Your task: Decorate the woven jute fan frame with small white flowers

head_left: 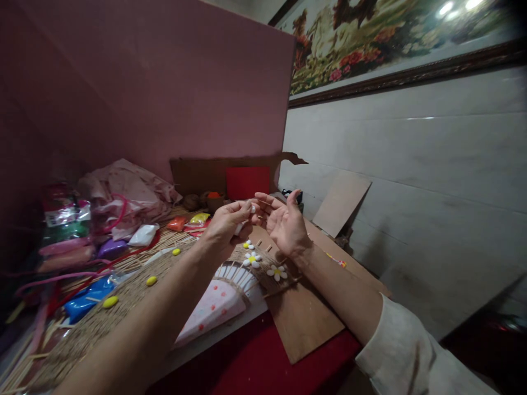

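While the left hand (225, 222) pinches a small white clay piece (252, 208) between thumb and fingertips, the right hand (285, 224) lies open, palm up and empty, just at its 3 o'clock, both raised above the woven fan (230, 285) with its white clay flowers (252, 259) on the counter (247, 356). Soft clay held this tightly could likely squash or stick to the fingers, and a loosened pinch might drop it onto the flowers at 6 o'clock; yellow clay beads (151, 281) lie loose at 8 o'clock.
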`<action>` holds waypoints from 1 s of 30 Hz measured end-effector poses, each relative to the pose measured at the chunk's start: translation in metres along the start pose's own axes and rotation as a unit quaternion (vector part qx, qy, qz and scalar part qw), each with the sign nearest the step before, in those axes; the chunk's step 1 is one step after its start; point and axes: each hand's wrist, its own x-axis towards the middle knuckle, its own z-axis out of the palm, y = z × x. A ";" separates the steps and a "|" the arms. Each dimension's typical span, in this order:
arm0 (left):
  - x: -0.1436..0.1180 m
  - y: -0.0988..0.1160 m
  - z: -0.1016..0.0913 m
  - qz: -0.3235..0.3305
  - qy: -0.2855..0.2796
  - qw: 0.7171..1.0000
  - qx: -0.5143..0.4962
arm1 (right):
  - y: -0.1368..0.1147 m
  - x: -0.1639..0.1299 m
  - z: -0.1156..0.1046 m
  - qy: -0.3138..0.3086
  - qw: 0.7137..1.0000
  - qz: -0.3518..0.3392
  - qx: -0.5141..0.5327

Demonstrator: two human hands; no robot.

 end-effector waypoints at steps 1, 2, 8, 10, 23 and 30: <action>0.000 0.000 -0.001 0.002 0.002 1.000 0.001 | 0.000 0.000 0.000 0.006 1.000 0.001 -0.002; 0.001 0.000 -0.002 0.003 0.002 1.000 0.003 | 0.000 0.000 -0.001 0.013 1.000 0.003 -0.004; 0.001 0.000 -0.003 0.001 0.013 1.000 0.012 | -0.001 0.002 -0.003 0.040 0.999 0.007 -0.015; 0.001 0.000 -0.002 0.000 0.031 0.999 0.021 | -0.001 0.002 -0.003 0.043 0.999 0.010 -0.014; 0.024 -0.019 -0.052 0.056 0.073 0.915 0.392 | -0.001 0.005 -0.007 0.109 0.993 0.021 0.034; 0.023 -0.024 -0.054 -0.029 0.056 0.915 0.399 | -0.002 0.006 -0.008 0.124 0.991 0.033 0.042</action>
